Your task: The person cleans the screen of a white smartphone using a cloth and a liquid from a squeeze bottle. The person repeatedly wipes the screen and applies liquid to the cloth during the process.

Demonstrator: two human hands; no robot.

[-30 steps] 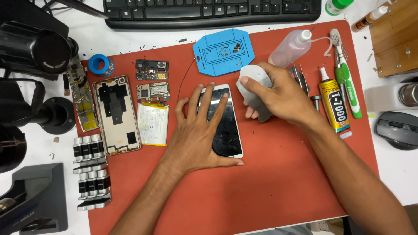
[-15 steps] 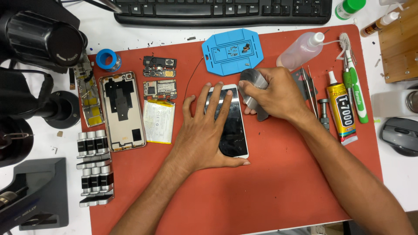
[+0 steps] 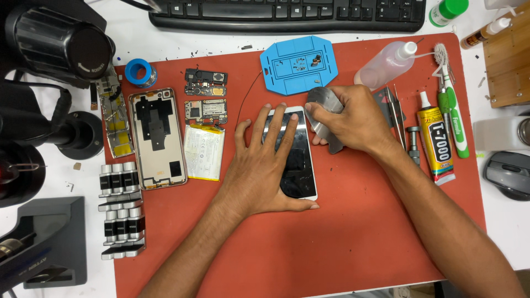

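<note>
A white-framed phone screen [image 3: 298, 165] lies face up on the red mat [image 3: 342, 243]. My left hand [image 3: 259, 165] presses flat on it, fingers spread over its upper part. At the phone's upper right edge, my right hand [image 3: 353, 118] grips a thin grey metal sheet tool [image 3: 323, 102], whose edge touches the phone's right side. The tool's lower tip shows below my fingers.
Left of the phone lie a battery [image 3: 204, 152], circuit boards [image 3: 205, 110], a phone back frame [image 3: 157, 138] and clamps [image 3: 120, 212]. A blue parts tray [image 3: 298, 63], squeeze bottle [image 3: 386, 63], tweezers [image 3: 396, 113], glue tube [image 3: 436, 146], toothbrush [image 3: 454, 121], keyboard [image 3: 287, 11], mouse [image 3: 508, 174] and microscope [image 3: 49, 49] surround.
My right hand has turned the metal sheet and brought it lower against the phone's upper right edge. My left hand stays flat on the screen. The view has shifted slightly.
</note>
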